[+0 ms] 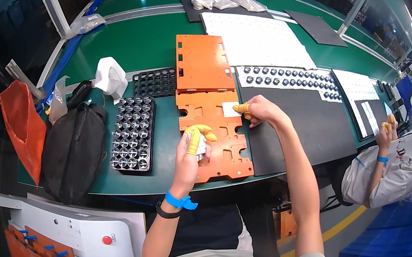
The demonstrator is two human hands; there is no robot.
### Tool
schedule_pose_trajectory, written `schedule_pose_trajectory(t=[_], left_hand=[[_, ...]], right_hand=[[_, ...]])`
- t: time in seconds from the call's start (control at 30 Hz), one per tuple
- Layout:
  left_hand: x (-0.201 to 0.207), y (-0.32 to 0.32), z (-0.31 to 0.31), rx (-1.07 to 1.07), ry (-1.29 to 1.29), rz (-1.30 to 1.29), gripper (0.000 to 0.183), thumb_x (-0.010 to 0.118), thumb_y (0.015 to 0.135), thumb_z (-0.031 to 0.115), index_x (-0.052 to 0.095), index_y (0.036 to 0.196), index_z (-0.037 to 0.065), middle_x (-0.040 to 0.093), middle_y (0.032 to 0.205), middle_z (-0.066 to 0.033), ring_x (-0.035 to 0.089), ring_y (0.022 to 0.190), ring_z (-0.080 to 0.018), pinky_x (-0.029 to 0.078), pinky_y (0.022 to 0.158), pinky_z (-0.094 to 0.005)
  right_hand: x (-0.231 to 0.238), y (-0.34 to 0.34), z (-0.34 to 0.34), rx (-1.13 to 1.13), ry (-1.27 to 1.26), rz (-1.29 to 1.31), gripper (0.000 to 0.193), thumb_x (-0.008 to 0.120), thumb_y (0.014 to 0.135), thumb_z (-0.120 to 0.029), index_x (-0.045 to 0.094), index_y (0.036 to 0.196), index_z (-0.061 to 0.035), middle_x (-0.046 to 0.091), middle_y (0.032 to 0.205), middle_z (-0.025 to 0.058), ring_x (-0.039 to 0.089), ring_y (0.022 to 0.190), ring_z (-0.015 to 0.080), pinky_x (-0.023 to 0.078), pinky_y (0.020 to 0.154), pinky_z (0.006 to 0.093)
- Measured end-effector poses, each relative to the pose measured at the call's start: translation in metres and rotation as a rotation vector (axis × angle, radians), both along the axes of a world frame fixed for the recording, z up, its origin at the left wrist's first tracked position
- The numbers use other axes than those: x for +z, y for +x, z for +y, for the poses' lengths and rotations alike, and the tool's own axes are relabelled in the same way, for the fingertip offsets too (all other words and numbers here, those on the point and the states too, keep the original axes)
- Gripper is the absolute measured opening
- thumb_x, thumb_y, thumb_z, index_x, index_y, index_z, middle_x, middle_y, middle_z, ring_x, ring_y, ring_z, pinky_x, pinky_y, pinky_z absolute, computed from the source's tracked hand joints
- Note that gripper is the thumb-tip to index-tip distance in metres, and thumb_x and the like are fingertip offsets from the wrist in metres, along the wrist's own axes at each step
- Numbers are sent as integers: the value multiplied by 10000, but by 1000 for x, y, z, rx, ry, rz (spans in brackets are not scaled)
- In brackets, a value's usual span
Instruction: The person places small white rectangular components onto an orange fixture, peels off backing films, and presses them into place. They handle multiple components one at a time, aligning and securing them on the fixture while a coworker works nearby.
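Observation:
In front of me lies an orange fixture plate [200,107] with cut-outs, its orange lid [203,63] folded back on the far side. My right hand [261,110], with yellow finger cots, pinches the edge of a small white square plate [229,109] lying on the fixture. Over the fixture's near left part, my left hand [191,150], also in yellow finger cots, closes round a small stack of white plates [201,149]. The fingers partly cover that stack. A blue strap [180,201] circles my left wrist.
A black tray of round black-and-silver parts [133,135] stands left, an empty-looking black tray [154,81] behind it. Right lie a dark mat [292,132] and a white board with round black parts [244,78]. A black bag [74,153] sits far left. A co-worker [395,171] sits right.

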State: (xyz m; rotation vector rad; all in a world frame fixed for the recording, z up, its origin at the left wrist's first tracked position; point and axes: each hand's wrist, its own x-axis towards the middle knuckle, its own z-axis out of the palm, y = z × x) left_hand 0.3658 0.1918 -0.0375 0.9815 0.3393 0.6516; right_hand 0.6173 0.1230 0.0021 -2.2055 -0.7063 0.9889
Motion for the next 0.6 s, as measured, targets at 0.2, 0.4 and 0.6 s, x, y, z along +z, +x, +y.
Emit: schedule_pose_trajectory(t=[0.2, 0.4, 0.6], left_hand=[[-4, -14, 11, -181, -403, -262, 291, 559, 966, 108, 531, 1249, 47, 565, 1091, -97, 529, 870, -210, 457, 753, -344], [12, -51, 2, -253, -654, -351, 441, 570, 924, 55, 460, 1351, 54, 561, 1159, -135, 563, 916, -257, 464, 744, -376], [11, -96, -8, -243, -674, -310, 550, 543, 976, 284, 415, 1444, 24, 566, 1330, -242, 615, 903, -278, 482, 703, -346]], right_hand=[[34, -40, 28, 172, -35, -846, 304, 746, 829, -174, 653, 694, 82, 665, 673, 224, 693, 655, 346, 566, 640, 440], [49, -118, 72, 342, 505, -782, 270, 747, 814, -186, 719, 879, 75, 699, 776, 223, 698, 749, 374, 549, 690, 425], [18, -162, 102, 464, 415, -402, 317, 813, 783, -302, 751, 838, 4, 718, 774, 193, 707, 743, 349, 550, 708, 441]])
